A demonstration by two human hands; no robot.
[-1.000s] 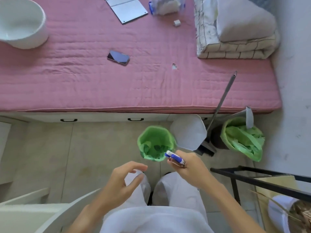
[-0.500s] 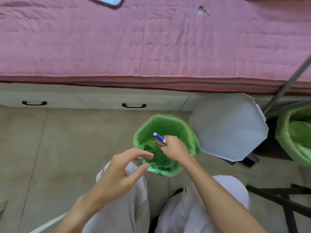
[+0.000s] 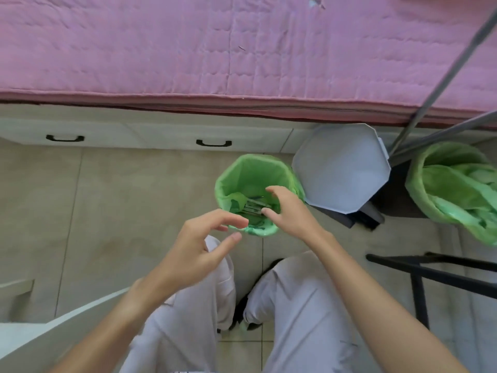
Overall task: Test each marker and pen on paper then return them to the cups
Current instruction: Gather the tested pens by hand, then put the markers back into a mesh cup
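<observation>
Now, right hand: spread, empty, over bin
left hand: loosely curled, empty
pens: inside green-lined bin
nearby: grey lid, second bin, pink mattress

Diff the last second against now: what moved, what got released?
The right hand let go of the blue and white pen it was carrying; its fingers are now spread open above the small green-lined bin, and a blurred pen-like item lies inside the bin. The camera tipped down and closer, dropping the phone out of view. The left hand stays empty, loosely curled beside the bin. The white lid stays put.
</observation>
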